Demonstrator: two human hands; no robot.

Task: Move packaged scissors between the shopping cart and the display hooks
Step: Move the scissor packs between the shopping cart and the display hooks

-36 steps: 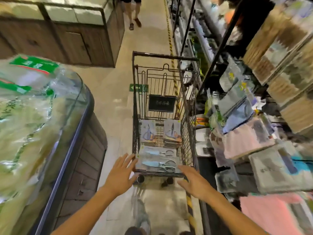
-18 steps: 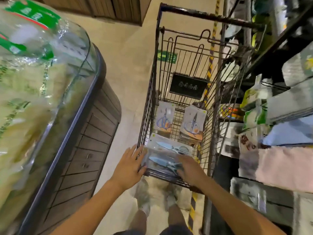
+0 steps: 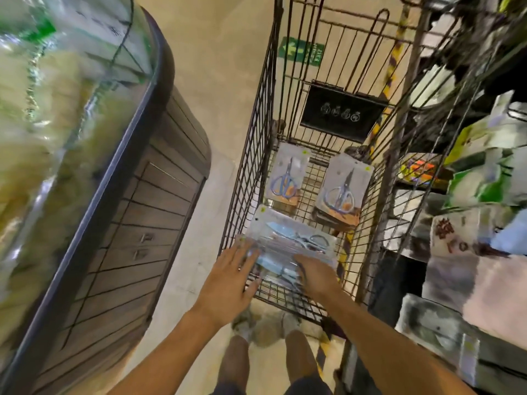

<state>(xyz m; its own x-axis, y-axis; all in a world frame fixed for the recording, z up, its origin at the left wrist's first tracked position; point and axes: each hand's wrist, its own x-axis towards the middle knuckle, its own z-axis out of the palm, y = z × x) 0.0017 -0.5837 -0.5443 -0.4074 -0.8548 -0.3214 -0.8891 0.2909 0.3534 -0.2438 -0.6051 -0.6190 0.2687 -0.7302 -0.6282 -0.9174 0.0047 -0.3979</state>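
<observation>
Scissor packs (image 3: 288,246) lay stacked at the near end of the cart (image 3: 258,155), long axis crosswise, blades pointing left. Left hand (image 3: 228,276) rested flat-fingered at the stack's left edge; right hand (image 3: 315,276) lay on its near right part (grip unclear through blur). Both hands about equally near. Two more packs (image 3: 340,186) lay farther in.

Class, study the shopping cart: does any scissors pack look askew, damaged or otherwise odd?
Nothing looks damaged. The near scissors packs lie crosswise and slightly fanned under the left hand and right hand, while the two far stacks point lengthwise along the shopping cart. Blur hides finer detail.
</observation>
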